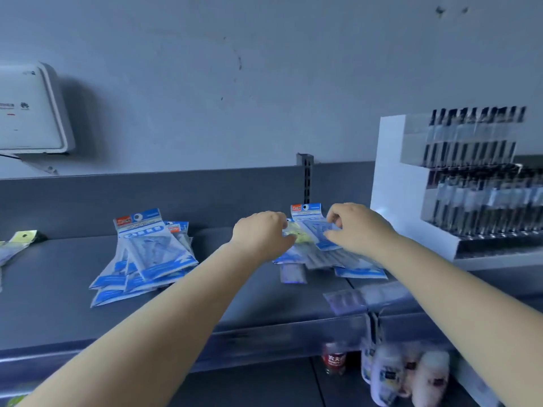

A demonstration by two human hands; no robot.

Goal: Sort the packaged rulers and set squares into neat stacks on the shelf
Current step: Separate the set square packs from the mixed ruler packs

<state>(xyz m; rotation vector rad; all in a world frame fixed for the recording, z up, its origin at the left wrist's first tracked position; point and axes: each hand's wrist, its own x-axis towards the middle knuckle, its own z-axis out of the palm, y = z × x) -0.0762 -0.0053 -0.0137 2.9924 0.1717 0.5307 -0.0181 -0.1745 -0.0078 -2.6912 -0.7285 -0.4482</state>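
Both hands pinch right pile (323, 254) | left hand (261, 233) | right hand (357, 227)

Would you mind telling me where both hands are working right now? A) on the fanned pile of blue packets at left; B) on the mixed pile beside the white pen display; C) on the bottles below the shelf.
B: the left hand and right hand both grip packets in the mixed pile next to the white pen display.

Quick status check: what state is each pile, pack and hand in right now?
Left pile: fanned, untidy, untouched.
Right pile: loose, under both hands.
Blue pack: on the right pile, pinched by the right hand.
Left hand: fingers curled on the right pile's yellowish pack.
Pen display: upright, stocked.
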